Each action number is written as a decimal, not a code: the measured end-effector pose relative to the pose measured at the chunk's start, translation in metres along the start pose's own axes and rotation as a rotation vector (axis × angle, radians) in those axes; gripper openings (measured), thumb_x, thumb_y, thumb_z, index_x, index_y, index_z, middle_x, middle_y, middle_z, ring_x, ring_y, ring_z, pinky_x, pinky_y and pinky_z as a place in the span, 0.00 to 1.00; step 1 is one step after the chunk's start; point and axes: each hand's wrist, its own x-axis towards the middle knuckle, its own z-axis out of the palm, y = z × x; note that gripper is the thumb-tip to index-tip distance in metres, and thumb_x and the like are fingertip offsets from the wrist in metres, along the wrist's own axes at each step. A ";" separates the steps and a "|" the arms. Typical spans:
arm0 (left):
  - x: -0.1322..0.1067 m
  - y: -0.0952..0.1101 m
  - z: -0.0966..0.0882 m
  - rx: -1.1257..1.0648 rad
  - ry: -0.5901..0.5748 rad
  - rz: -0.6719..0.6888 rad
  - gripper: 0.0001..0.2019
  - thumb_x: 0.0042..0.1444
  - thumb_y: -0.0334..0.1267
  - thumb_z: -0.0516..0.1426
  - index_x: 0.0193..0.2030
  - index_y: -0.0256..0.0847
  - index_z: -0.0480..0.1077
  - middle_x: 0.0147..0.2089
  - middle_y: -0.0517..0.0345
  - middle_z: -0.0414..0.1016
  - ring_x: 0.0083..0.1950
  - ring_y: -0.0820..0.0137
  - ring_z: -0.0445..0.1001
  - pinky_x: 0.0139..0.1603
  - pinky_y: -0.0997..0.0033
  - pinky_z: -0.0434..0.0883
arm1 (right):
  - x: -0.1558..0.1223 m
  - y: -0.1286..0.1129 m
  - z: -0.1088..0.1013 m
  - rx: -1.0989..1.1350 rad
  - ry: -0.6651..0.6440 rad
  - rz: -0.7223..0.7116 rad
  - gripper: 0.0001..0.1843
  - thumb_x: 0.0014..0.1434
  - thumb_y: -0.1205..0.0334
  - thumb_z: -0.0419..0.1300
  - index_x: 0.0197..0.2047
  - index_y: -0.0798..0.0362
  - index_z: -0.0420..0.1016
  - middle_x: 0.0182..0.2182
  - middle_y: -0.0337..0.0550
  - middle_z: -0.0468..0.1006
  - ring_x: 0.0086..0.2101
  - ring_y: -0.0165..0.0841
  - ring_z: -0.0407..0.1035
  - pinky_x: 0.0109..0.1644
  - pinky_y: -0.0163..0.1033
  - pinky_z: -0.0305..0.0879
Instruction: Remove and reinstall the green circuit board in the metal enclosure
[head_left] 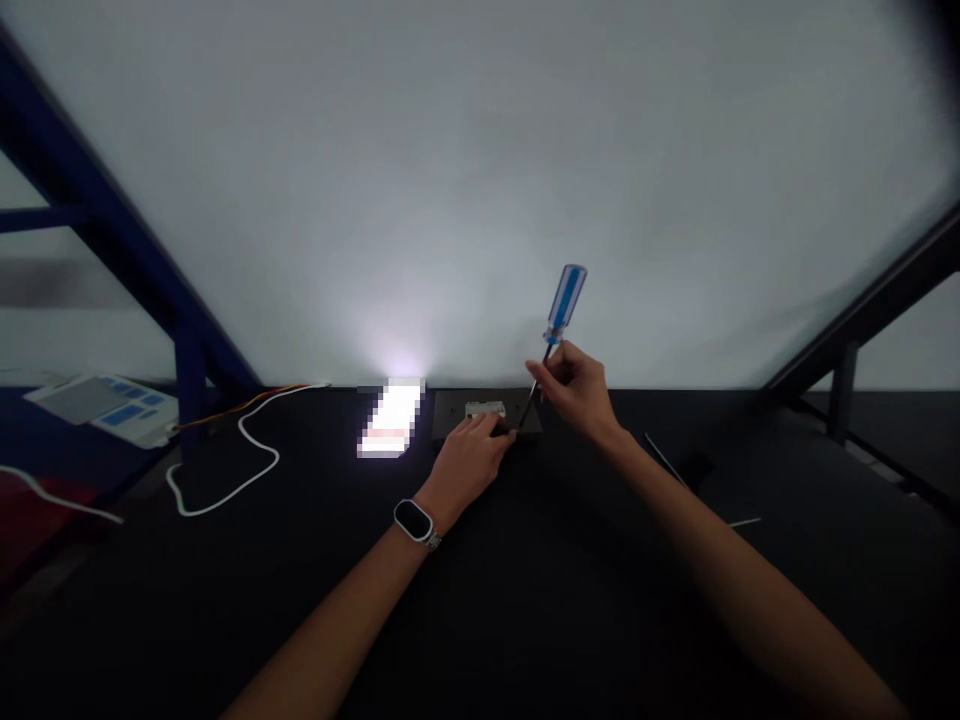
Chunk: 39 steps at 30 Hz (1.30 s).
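Observation:
A screwdriver (568,295) with a clear and blue striped handle leans slightly right, its shaft running down to a dark flat device (448,412). The fingers of my right hand (581,390) are closed round the shaft, below the handle. My left hand (472,455), with a wristband above it, lies over the front of the device. Its fingers bend onto the device and its thumb reaches close to the screwdriver's tip. A pale label or panel (486,408) shows on the device behind the left fingers. The exact contact at the tip is too dark to make out.
A brightly glowing, pixelated rectangle (394,418) is left of the device. A white cable (255,480) curls across the black table (480,620) farther left, near a white and blue sheet (112,408). Thin rods (664,458) lie right. A pale wall rises behind.

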 end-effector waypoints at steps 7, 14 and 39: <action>-0.004 -0.003 -0.002 -0.100 -0.008 -0.030 0.15 0.64 0.34 0.52 0.54 0.42 0.72 0.52 0.50 0.71 0.54 0.61 0.70 0.56 0.58 0.69 | -0.029 0.002 -0.022 0.189 -0.021 0.201 0.19 0.56 0.47 0.64 0.29 0.49 0.61 0.18 0.36 0.72 0.17 0.30 0.67 0.21 0.36 0.62; 0.028 -0.028 -0.004 -0.111 -0.110 -0.149 0.41 0.46 0.47 0.67 0.67 0.47 0.57 0.68 0.47 0.57 0.67 0.50 0.58 0.64 0.50 0.60 | -0.080 0.027 -0.031 0.331 -0.052 0.421 0.19 0.54 0.44 0.64 0.31 0.52 0.68 0.25 0.39 0.76 0.18 0.28 0.68 0.18 0.34 0.63; 0.020 -0.004 -0.003 0.159 -0.109 -0.682 0.52 0.48 0.72 0.50 0.64 0.24 0.60 0.63 0.20 0.60 0.48 0.38 0.72 0.42 0.51 0.69 | -0.076 0.046 -0.035 0.398 -0.048 0.518 0.20 0.52 0.46 0.67 0.30 0.53 0.68 0.29 0.44 0.81 0.18 0.26 0.68 0.19 0.32 0.63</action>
